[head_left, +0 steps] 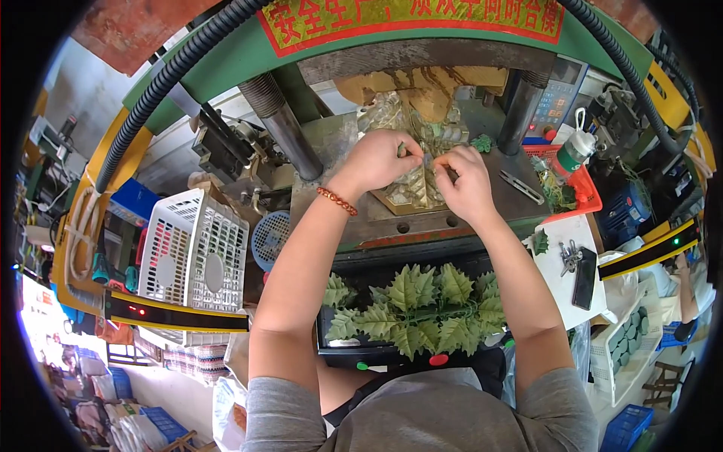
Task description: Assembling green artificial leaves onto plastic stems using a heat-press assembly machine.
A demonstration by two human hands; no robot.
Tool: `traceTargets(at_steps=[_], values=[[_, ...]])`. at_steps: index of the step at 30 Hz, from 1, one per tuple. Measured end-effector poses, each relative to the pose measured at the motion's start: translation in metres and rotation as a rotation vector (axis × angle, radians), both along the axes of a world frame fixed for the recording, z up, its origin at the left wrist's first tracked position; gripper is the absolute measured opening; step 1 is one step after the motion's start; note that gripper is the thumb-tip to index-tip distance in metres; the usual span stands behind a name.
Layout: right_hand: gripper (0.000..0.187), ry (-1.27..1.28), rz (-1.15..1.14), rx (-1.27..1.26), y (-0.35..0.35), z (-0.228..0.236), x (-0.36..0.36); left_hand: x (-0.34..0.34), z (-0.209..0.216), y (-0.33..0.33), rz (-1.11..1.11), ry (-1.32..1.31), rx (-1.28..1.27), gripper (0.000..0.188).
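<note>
Both hands work over a brass-coloured leaf-shaped mould (pixel 419 190) on the bed of a green press. My left hand (pixel 382 160), with a red bead bracelet at the wrist, has its thumb and fingers pinched together above the mould. Close beside it, my right hand (pixel 463 179) also pinches at the mould. Whatever lies between the fingertips is too small to make out. Right of the right hand, a pair of metal tweezers (pixel 521 187) rests on the press bed. A small green leaf piece (pixel 482 143) sits behind it.
Artificial green leaves (pixel 418 305) lie on a black surface before me, near a red button (pixel 438 360). Steel columns (pixel 282 124) flank the mould. A red basket (pixel 584 192) holds a bottle (pixel 574 154). A phone (pixel 584 279) and keys lie right; white crates (pixel 193 256) stand left.
</note>
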State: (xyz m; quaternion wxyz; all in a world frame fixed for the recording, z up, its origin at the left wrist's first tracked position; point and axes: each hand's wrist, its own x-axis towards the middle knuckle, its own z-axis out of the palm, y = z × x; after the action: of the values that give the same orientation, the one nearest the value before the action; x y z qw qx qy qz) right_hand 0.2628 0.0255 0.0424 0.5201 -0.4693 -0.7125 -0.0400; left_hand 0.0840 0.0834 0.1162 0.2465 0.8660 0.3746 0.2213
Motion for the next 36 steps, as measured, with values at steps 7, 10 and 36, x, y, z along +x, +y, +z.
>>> traceTargets(at_steps=[7, 10, 36], values=[[0.008, 0.023, -0.01, -0.013, -0.003, -0.002, 0.0, 0.005, -0.008, -0.003, 0.036, -0.015, 0.059, 0.011], [0.008, 0.027, -0.018, -0.028, -0.004, -0.003, 0.002, 0.008, -0.014, -0.003, 0.039, -0.022, 0.096, 0.011], [0.02, -0.109, 0.064, 0.043, -0.001, -0.009, 0.01, 0.012, -0.025, -0.013, 0.233, -0.08, 0.103, 0.013]])
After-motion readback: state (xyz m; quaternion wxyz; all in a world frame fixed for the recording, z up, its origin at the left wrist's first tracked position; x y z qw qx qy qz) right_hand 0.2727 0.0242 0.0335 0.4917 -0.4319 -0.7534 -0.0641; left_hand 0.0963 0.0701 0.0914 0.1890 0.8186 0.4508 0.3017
